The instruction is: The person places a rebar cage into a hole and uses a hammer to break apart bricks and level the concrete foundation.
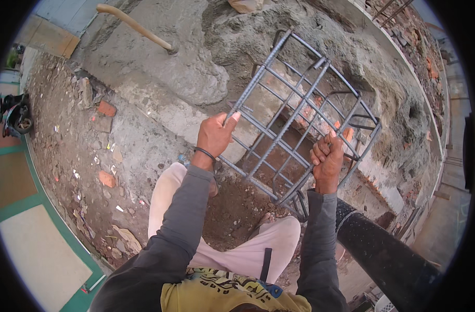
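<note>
A rectangular cage of grey steel rebar point(271, 144) hangs tilted in front of me, made of ribbed long bars and thinner cross ties. My left hand point(214, 137) is closed round a long bar on its left side, with the thumb lying along the steel. On the right side, my right hand point(328, 156) grips the cage with curled fingers, some of them hidden behind the bars. Bent hooked ends of rod stick out at the cage's lower end. Through its openings show dirt and a broken masonry edge.
Wet grey mortar point(180, 73) is heaped ahead, with a wooden handle point(136, 26) standing in it. A thick black pipe point(378, 249) slants past at lower right. Brick pieces point(106, 108) and rubble litter the ground at left. A motorcycle point(19, 117) stands at far left.
</note>
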Demonstrator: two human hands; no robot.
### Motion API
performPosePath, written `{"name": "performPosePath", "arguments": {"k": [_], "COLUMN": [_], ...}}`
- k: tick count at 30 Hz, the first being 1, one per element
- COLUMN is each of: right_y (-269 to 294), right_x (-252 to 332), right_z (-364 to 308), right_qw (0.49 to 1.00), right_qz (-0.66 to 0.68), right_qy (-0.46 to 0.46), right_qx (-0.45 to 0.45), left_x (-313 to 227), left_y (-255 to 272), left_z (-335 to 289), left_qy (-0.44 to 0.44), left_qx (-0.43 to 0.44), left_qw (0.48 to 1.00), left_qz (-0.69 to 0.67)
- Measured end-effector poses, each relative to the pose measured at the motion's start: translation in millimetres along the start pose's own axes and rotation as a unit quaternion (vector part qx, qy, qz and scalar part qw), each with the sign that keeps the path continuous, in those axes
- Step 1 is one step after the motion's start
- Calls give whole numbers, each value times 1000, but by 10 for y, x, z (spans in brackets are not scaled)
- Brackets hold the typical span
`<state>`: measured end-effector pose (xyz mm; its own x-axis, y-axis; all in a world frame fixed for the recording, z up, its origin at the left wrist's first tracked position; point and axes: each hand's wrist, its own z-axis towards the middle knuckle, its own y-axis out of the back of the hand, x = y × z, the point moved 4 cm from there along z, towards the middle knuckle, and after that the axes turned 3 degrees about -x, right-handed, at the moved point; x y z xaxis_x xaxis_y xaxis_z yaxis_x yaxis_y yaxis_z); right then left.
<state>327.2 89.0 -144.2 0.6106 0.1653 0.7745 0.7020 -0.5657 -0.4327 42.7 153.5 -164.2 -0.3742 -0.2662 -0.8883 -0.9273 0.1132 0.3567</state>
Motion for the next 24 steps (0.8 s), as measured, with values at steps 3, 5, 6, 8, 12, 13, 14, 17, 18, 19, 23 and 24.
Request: {"name": "performPosePath", "arguments": {"k": [3, 5, 6, 8, 12, 13, 14, 17, 18, 19, 23, 24], "right_y": [-605, -865, -1061, -1145, -1200, -1123, -1059, -695, -651, -413, 80, 380], "right_x": [143, 302, 318, 211, -18, -29, -3, 177, 206, 452, 562, 624], "right_z": [-161, -212, -260, -253, -58, 59, 131, 495, 614, 801, 1265, 1349], "right_qw": [993, 993, 992, 990, 976, 970, 967, 956, 957, 962, 961, 948], "right_qz": [84, 84, 66, 47, 65, 86, 86, 117, 145, 144, 174, 193], "right_qy": [-78, -64, -91, -106, -165, -184, -194, -188, -190, -166, -154, -167], "right_qx": [-26, -46, -53, -82, -129, -135, -144, -190, -166, -160, -153, -190], "left_x": [-597, -822, -827, -480, 733, 1090, 1410, 2000, 2209, 2259, 1988, 1925], "left_y": [786, 1291, 1619, 2318, 3716, 3916, 4115, 4239, 4202, 3536, 2118, 1778], "left_z": [-6, -50, -79, -306, -1657, -2043, -2574, -3417, -4058, -3964, -3695, -3568], "left_qy": [49, -70, -108, -31, 142, 237, 330, 474, 428, 561, 534, 540], "left_qx": [85, -7, -39, -127, -293, -308, -321, 96, 210, 116, -18, -57], "left_qw": [992, 994, 991, 989, 914, 886, 840, 634, 607, 634, 801, 821], "left_qz": [81, 86, 74, 68, 240, 255, 287, 604, 636, 520, 269, 179]}}
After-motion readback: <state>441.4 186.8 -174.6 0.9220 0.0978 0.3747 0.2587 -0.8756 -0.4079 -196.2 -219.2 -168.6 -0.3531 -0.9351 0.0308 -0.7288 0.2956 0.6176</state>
